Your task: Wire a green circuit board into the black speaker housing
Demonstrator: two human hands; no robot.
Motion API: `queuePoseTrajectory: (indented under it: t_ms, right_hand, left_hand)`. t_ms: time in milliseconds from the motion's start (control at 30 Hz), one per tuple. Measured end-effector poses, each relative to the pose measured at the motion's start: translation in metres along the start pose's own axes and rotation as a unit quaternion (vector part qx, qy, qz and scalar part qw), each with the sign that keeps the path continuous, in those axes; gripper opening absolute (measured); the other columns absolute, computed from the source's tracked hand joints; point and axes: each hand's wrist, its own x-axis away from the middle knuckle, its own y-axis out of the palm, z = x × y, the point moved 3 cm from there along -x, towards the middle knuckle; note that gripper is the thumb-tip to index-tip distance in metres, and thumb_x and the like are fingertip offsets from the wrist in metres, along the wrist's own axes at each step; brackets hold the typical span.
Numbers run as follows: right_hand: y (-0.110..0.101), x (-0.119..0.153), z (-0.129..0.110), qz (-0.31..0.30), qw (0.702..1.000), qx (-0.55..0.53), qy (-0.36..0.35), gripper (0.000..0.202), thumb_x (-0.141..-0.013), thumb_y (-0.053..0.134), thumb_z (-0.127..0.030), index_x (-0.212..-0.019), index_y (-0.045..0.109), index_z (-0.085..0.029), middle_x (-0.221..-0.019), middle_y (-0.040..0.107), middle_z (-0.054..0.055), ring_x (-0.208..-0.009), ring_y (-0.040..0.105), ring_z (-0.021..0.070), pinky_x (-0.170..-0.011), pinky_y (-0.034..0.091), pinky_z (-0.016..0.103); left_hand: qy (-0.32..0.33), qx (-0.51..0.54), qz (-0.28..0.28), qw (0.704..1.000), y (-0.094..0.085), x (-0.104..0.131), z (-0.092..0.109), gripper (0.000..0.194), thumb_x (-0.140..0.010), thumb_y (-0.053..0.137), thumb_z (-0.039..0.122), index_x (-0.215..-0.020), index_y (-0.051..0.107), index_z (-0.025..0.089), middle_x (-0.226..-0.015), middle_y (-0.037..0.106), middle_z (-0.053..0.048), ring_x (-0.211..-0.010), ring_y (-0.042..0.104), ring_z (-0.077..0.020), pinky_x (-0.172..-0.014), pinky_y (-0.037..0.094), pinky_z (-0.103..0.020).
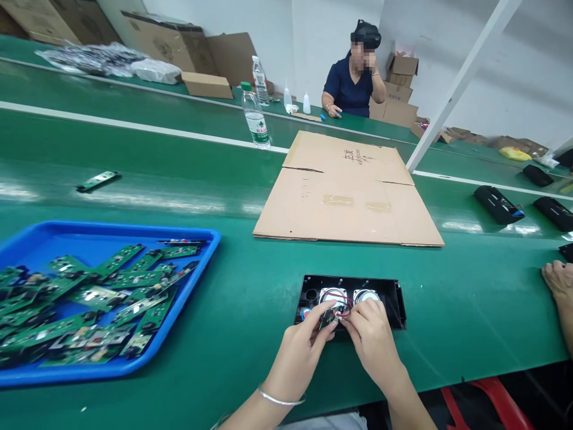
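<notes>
Both forearms come up from the bottom edge and converge toward the middle, so the two hands meet close together, fingertips almost touching. The left hand [299, 349] lies palm-down and slightly curled, its thumb and forefinger drawn together in a pinch at the tip; a thin silver bangle circles the left wrist. The right hand [369, 334] sits just beside it, knuckles up, fingers bent downward and bunched, thumb tucked toward the forefinger in a fine grip. Both wrists are bare and slightly raised.
</notes>
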Motion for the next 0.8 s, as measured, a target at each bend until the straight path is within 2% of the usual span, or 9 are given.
queuePoseTrajectory:
  t_ms: [167,300,400,633,733,800]
  right_hand:
    - [-0.001,-0.002,0.000,-0.015,0.999,0.046,-0.019,0.029,-0.091,0.035,-0.017,-0.068,0.053,-0.015,-0.065,0.050,0.003,-0.065,0.040,0.0154,-0.061,0.030,0.030]
    - [-0.002,-0.003,0.007,-0.054,0.998,-0.030,0.007,0.016,-0.090,0.041,-0.023,-0.092,0.055,-0.015,-0.074,0.054,0.003,-0.071,0.044,0.0164,-0.065,0.034,0.030]
    - [-0.001,-0.003,0.011,-0.088,0.993,-0.078,0.017,0.014,-0.089,0.043,-0.025,-0.091,0.055,-0.018,-0.077,0.054,0.003,-0.074,0.045,0.0165,-0.066,0.036,0.030]
    - [-0.002,-0.004,0.008,-0.085,0.993,-0.078,0.033,0.014,-0.089,0.041,-0.021,-0.086,0.055,-0.017,-0.075,0.052,0.003,-0.073,0.042,0.0176,-0.065,0.037,0.033]
    - [-0.006,-0.008,0.011,-0.111,0.987,-0.105,0.053,0.008,-0.085,0.049,-0.023,-0.091,0.054,-0.019,-0.088,0.053,0.004,-0.084,0.043,0.0191,-0.071,0.041,0.033]
    - [-0.007,-0.011,0.017,-0.115,0.984,-0.119,0.069,0.014,-0.086,0.048,-0.023,-0.099,0.052,-0.021,-0.096,0.053,0.005,-0.090,0.044,0.0191,-0.075,0.042,0.033]
  left_hand:
    - [0.028,-0.030,-0.031,0.999,-0.002,0.000,0.003,0.027,-0.079,0.044,0.027,-0.104,0.054,0.026,-0.086,0.068,0.002,-0.068,0.065,-0.0133,-0.068,0.055,-0.023]
    - [0.000,-0.009,-0.062,0.998,-0.006,-0.001,0.008,0.024,-0.079,0.044,0.029,-0.100,0.056,0.024,-0.090,0.067,0.000,-0.071,0.066,-0.0157,-0.069,0.055,-0.025]
    - [-0.001,0.015,-0.078,0.997,-0.007,-0.002,0.011,0.023,-0.078,0.045,0.029,-0.097,0.058,0.025,-0.092,0.067,0.000,-0.072,0.065,-0.0159,-0.069,0.056,-0.027]
    - [-0.022,0.052,-0.043,0.998,-0.003,-0.002,0.009,0.019,-0.076,0.050,0.031,-0.091,0.061,0.025,-0.086,0.066,0.001,-0.068,0.065,-0.0153,-0.062,0.058,-0.026]
    - [-0.030,0.060,-0.028,0.997,-0.004,0.001,0.009,0.020,-0.075,0.051,0.031,-0.093,0.059,0.024,-0.086,0.066,0.001,-0.068,0.064,-0.0149,-0.065,0.057,-0.027]
    - [-0.039,0.050,-0.013,0.998,-0.006,0.004,0.009,0.022,-0.074,0.053,0.032,-0.094,0.058,0.024,-0.078,0.065,0.002,-0.066,0.064,-0.0146,-0.065,0.057,-0.027]
